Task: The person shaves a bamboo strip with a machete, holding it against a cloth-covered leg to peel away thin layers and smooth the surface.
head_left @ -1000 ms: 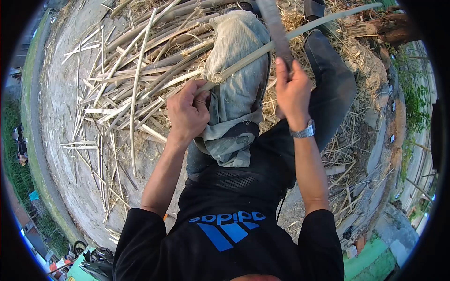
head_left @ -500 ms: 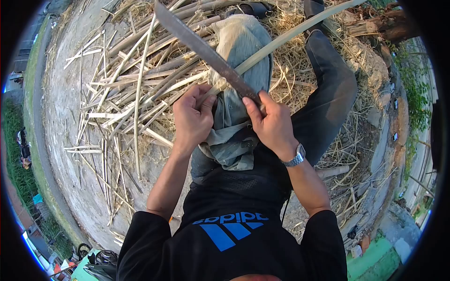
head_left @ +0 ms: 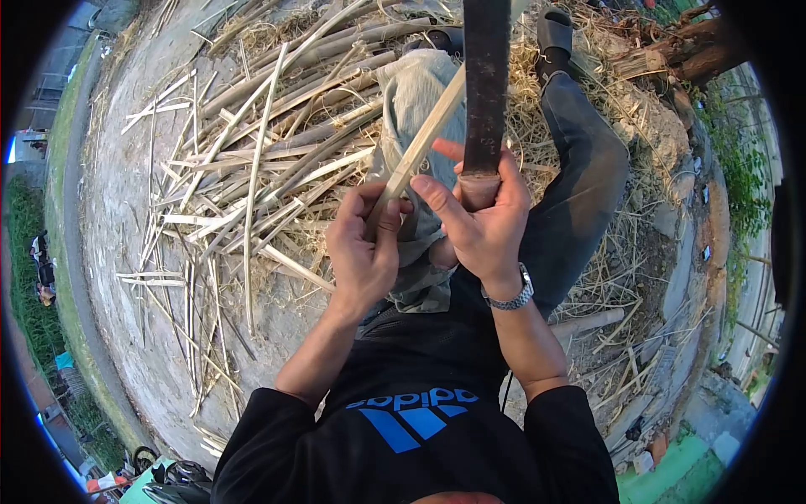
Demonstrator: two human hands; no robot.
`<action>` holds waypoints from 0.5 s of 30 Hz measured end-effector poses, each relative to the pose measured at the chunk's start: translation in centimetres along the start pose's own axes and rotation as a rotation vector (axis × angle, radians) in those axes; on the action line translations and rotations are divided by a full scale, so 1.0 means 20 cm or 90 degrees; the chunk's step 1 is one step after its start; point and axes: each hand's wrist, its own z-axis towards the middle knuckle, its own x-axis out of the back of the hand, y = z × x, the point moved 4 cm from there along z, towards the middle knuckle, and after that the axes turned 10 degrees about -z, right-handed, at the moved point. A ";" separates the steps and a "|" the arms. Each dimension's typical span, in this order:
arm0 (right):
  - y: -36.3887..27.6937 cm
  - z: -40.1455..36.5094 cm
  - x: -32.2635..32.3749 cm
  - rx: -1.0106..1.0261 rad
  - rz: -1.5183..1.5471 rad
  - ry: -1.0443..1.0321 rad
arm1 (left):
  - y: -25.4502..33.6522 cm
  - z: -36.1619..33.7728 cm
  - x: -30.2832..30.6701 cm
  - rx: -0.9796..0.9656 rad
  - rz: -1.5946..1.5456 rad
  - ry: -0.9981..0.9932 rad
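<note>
My left hand (head_left: 365,244) pinches a pale split-bamboo strip (head_left: 430,134) near its lower end. The strip slants up to the right, across a grey-green cloth (head_left: 411,97) draped over my leg, and passes behind a long knife. In my right hand (head_left: 487,223) is that knife's wooden handle, which lies across the palm with thumb and forefinger stretched out. The dark, broad blade (head_left: 485,84) points straight away from me, its tip cut off by the top of the view. My right thumb is close to the strip; whether it touches cannot be told.
Several bamboo strips and poles (head_left: 277,143) lie heaped on the concrete ground (head_left: 117,218) to the left. Curly shavings (head_left: 525,109) surround my outstretched leg (head_left: 588,168). A wooden log (head_left: 672,55) sits at the upper right.
The blade has lifted off the strip and swung from leaning left to pointing straight ahead. My right hand's grip has loosened and turned. The strip now tilts more steeply.
</note>
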 end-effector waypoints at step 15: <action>-0.06 0.09 0.20 0.149 -0.254 0.051 | 0.02 -0.06 0.09 -0.036 0.160 -0.038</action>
